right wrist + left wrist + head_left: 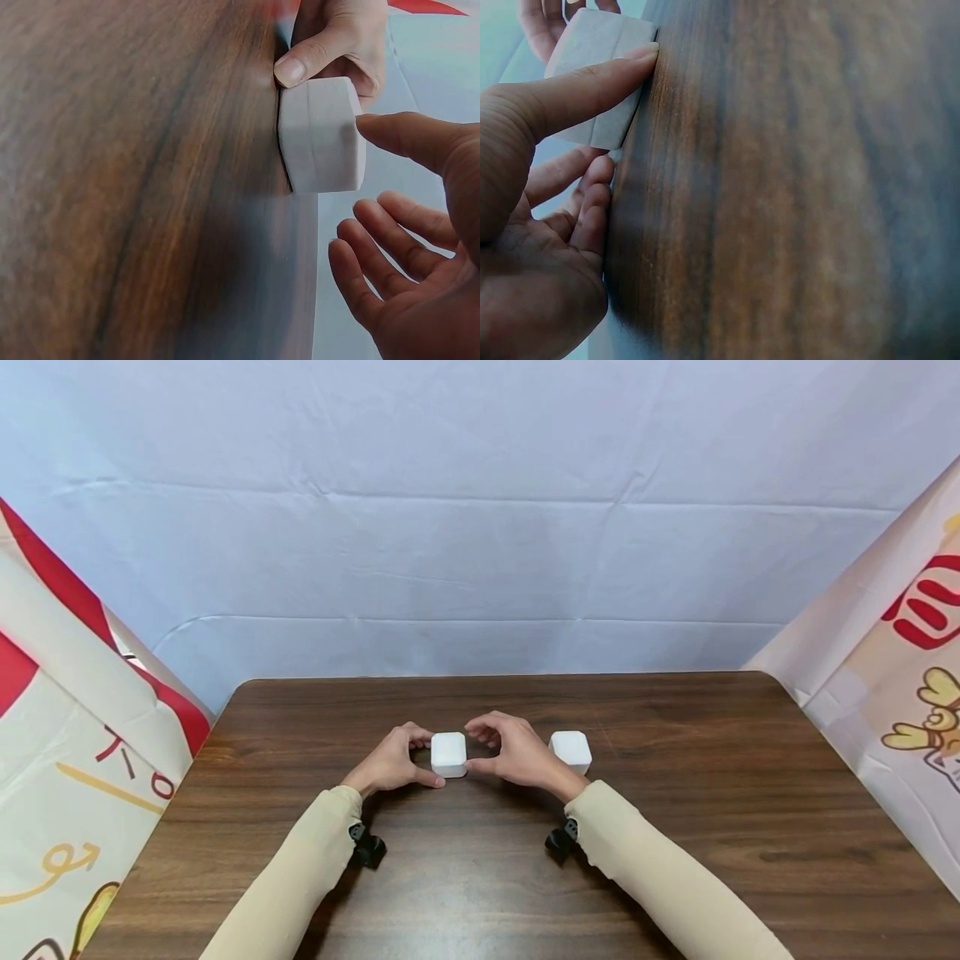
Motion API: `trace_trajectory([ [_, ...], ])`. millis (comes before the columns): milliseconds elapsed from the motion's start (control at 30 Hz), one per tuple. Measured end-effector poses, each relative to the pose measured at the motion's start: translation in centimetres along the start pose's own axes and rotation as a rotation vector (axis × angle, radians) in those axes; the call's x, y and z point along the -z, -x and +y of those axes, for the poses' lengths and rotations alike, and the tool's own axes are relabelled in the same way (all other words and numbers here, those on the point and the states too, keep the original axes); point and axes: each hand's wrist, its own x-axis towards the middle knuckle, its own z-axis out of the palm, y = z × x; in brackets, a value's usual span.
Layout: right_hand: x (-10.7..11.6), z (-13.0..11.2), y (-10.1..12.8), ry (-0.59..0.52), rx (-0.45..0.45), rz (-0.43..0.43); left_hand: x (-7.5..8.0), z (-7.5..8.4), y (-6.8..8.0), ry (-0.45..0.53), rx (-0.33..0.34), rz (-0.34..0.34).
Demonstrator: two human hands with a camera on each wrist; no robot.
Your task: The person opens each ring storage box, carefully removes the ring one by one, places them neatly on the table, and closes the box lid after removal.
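A small white rounded box (448, 753) stands on the brown wooden table (480, 877), between both hands. My left hand (417, 758) holds its left side: the thumb (592, 82) lies along the near face and the curled fingers (585, 202) sit behind it. The right hand (480, 747) is at the box's right side. In the right wrist view only its thumb tip (375, 127) touches the box (319, 135), while its fingers (375, 247) hang loosely apart from it. A second, similar white box (571, 750) rests just right of the right hand, untouched.
A pale blue cloth (480, 527) hangs behind the table. Printed cream and red sheets stand at the left (67, 710) and the right (892, 693) sides. Black camera mounts (367, 847) sit under both beige-sleeved wrists.
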Motion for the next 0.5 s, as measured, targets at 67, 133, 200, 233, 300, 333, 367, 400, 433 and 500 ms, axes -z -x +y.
trace_trajectory([
  [67, -0.05, 0.00, -0.17, 0.006, 0.000, -0.003, -0.02, 0.01, -0.02, -0.001, 0.003, -0.002],
  [133, -0.09, -0.05, -0.32, 0.018, 0.002, -0.006, -0.02, 0.02, -0.03, -0.001, 0.005, -0.003],
  [200, -0.12, -0.09, -0.47, 0.028, 0.006, -0.010, -0.02, 0.04, -0.03, -0.001, 0.007, -0.004],
  [233, -0.14, -0.10, -0.53, 0.033, 0.006, -0.011, -0.01, 0.04, -0.03, -0.001, 0.008, -0.003],
  [300, -0.19, -0.15, -0.67, 0.039, 0.006, -0.013, 0.00, 0.03, -0.04, -0.002, 0.009, -0.005],
  [333, -0.23, -0.17, -0.74, 0.039, 0.005, -0.015, 0.01, 0.02, -0.05, -0.004, 0.009, -0.005],
  [367, -0.28, -0.17, -0.79, 0.040, 0.007, -0.018, 0.01, 0.00, -0.06, -0.008, 0.007, -0.005],
  [400, -0.33, -0.18, -0.83, 0.040, 0.009, -0.021, 0.02, -0.02, -0.08, -0.009, 0.008, -0.005],
  [433, -0.38, -0.19, -0.87, 0.041, 0.010, -0.024, 0.03, -0.03, -0.09, -0.011, 0.008, -0.006],
  [500, -0.48, -0.18, -0.94, 0.042, 0.016, -0.030, 0.03, -0.05, -0.13, -0.013, 0.008, -0.006],
])
